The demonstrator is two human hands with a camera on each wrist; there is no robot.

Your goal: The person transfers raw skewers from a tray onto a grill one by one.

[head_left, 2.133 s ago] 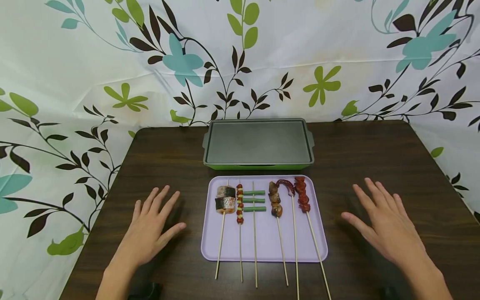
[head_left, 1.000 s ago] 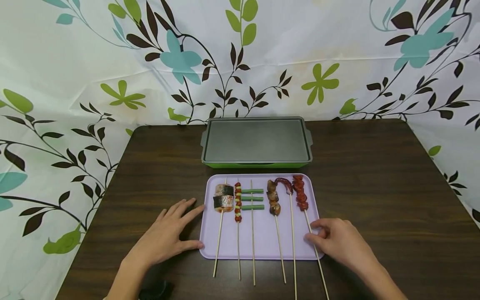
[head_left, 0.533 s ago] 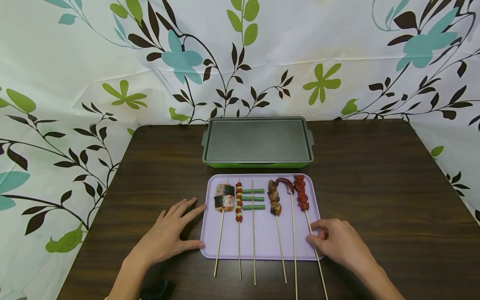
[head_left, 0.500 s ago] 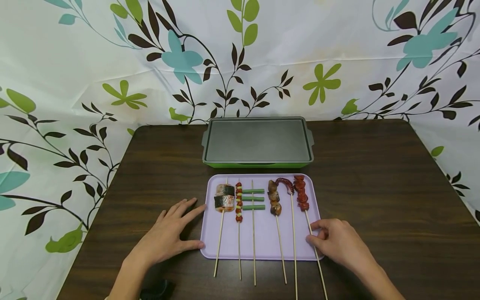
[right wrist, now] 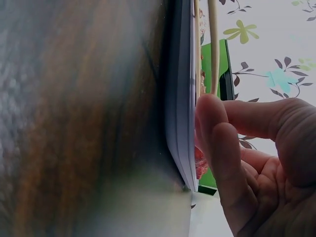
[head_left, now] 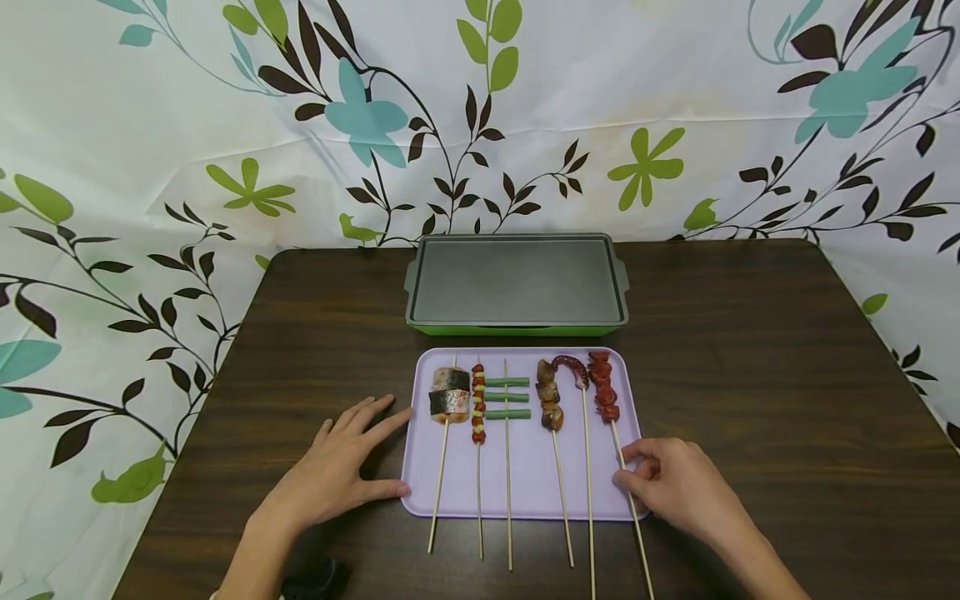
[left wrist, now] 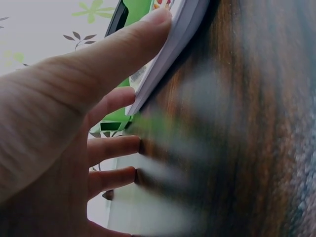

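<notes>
Our left hand (head_left: 333, 471) lay flat on the dark wooden bench (head_left: 750, 375), fingers straight and spread, with the thumb and forefinger touching the left rim of the lilac tray (head_left: 528, 467); the left wrist view showed the thumb (left wrist: 123, 49) pressed against that rim. Our right hand (head_left: 678, 487) rested at the tray's near right corner with its fingers curled, thumb and forefinger pinching the bare stick of the red sausage skewer (head_left: 603, 387), the rightmost of six lying side by side on the tray. The right wrist view showed the fingertips (right wrist: 215, 123) against a pale stick just above the tray's edge. The skewer's red pieces lay toward the tray's far edge, well ahead of our right hand, while its stick ran back past the near rim toward the bench's near edge. Beside it, moving left, lay an octopus skewer (head_left: 573, 371), a dark meat skewer (head_left: 549, 398), a green bean skewer (head_left: 507, 398), a small red-and-yellow skewer (head_left: 477, 402) and a fish skewer (head_left: 450, 396). A green-sided griddle (head_left: 517, 283) stood just beyond the tray, toward the bench's far edge.
</notes>
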